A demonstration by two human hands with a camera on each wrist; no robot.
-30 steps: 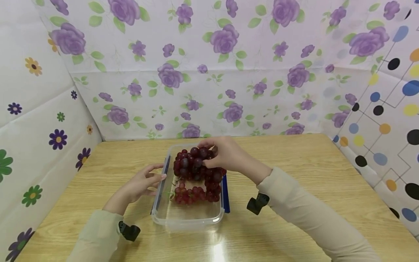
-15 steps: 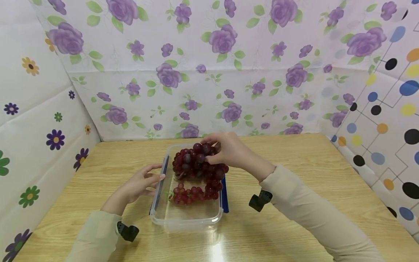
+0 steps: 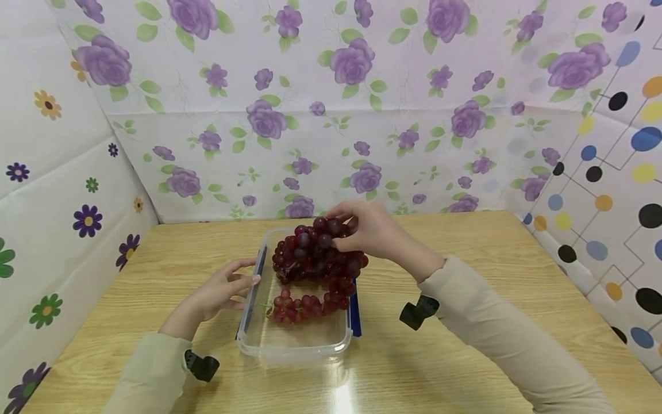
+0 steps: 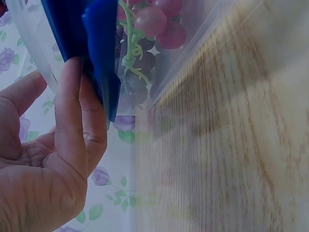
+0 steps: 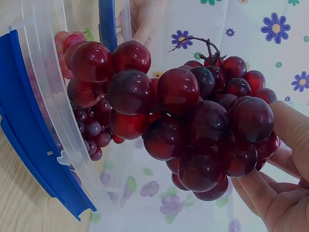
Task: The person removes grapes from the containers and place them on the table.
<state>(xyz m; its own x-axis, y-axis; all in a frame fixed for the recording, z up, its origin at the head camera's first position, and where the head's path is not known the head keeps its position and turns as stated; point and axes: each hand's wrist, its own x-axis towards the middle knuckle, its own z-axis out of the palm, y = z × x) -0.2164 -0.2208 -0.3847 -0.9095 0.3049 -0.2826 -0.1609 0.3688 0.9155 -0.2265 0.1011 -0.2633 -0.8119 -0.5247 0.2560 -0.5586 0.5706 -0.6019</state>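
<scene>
In the head view my right hand point(image 3: 373, 231) grips a bunch of dark red grapes point(image 3: 312, 247), raised above the right part of a clear plastic container point(image 3: 295, 349). Its brown stem point(image 5: 210, 50) sticks out at one side in the right wrist view, and my fingertips hold the bunch's end. Lighter red grapes point(image 3: 295, 309) with a green stem lie inside the container. Smaller dark grapes point(image 5: 99, 130) show through the wall beneath the held bunch. My left hand point(image 3: 224, 290) rests at the container's left side, fingers touching the blue latch point(image 4: 99, 48).
Another blue latch point(image 3: 355, 313) hangs down along the container's right side. Below is a light wooden table point(image 3: 465, 276). A floral cloth point(image 3: 331, 144) closes off the back, with patterned cloths at left and right.
My right hand has moved up and to the right, lifting the dark grape bunch with it. The left hand and container stay in place.
</scene>
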